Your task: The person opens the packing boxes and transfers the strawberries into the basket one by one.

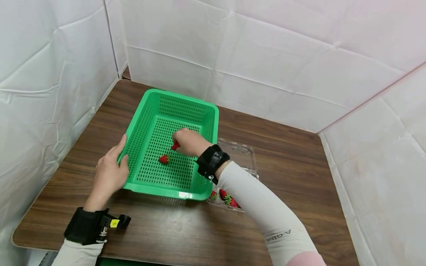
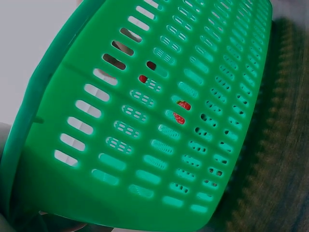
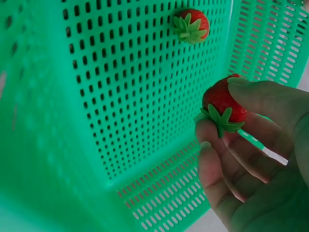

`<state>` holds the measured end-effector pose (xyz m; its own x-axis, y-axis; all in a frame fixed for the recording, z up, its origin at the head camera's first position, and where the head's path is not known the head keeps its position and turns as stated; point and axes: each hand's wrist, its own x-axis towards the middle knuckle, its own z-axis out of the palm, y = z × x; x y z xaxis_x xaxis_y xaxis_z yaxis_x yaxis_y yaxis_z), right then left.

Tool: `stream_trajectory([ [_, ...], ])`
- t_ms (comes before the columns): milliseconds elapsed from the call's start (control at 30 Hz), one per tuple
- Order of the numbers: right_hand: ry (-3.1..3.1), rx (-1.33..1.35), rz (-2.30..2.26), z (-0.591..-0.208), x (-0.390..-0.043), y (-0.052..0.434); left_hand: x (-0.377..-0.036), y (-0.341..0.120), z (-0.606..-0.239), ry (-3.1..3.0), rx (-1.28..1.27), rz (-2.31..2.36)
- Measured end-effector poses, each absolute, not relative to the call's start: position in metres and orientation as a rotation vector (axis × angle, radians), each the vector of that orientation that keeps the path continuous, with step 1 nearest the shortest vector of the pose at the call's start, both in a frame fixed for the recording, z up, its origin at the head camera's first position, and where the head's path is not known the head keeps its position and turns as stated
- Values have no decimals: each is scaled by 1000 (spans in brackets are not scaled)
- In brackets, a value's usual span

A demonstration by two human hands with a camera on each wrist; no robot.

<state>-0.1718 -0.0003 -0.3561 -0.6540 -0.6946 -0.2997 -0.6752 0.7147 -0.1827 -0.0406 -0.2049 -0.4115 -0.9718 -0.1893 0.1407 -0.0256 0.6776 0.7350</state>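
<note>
The right hand (image 1: 189,142) is reaching down into the green basket (image 1: 146,111), fingers pinching a strawberry (image 3: 223,102) — the left hand (image 1: 109,171) is gripping the basket's left rim.

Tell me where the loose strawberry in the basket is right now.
In the head view the loose strawberry lies on the floor of the green basket, left of the right hand, which pinches a second strawberry above it.

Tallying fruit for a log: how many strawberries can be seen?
4: one pinched by the right hand, one on the green basket floor, two in the clear box; the arm may hide more.
</note>
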Motion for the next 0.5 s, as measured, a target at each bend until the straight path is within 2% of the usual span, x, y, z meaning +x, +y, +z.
stream_trajectory([
  [500, 2499, -1021, 56, -387, -172, -15, -39, -198, -415, -2678, 191, -1190],
])
